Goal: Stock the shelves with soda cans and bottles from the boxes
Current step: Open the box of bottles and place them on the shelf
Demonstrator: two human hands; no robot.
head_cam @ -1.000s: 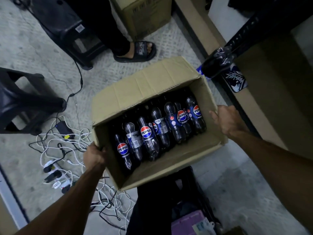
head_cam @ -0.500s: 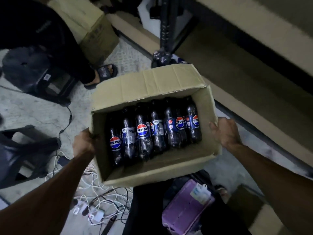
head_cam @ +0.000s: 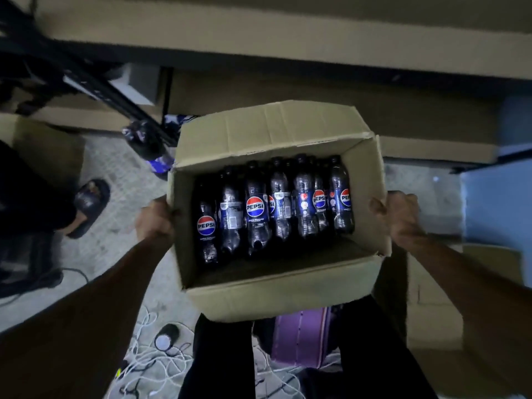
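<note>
An open cardboard box [head_cam: 276, 295] hangs in front of me, carried off the floor between both hands. My left hand [head_cam: 154, 221] grips its left wall and my right hand [head_cam: 398, 216] grips its right wall. Inside lie several dark Pepsi bottles [head_cam: 256, 208] side by side, caps pointing away from me, filling the far part of the box. Beyond the box runs a tan shelf [head_cam: 288, 53] with a lower board under it.
Another person's sandalled foot [head_cam: 89, 207] is on the floor at left, beside a black metal rack post [head_cam: 109, 90]. White cables [head_cam: 161, 361] tangle on the floor below. A purple case [head_cam: 302, 338] lies by my legs. A second cardboard box [head_cam: 434, 306] sits at right.
I have turned right with the box and carried it closer to the shelf; the view swung from the floor and stools to the shelf boards. Both hands keep their grip.
</note>
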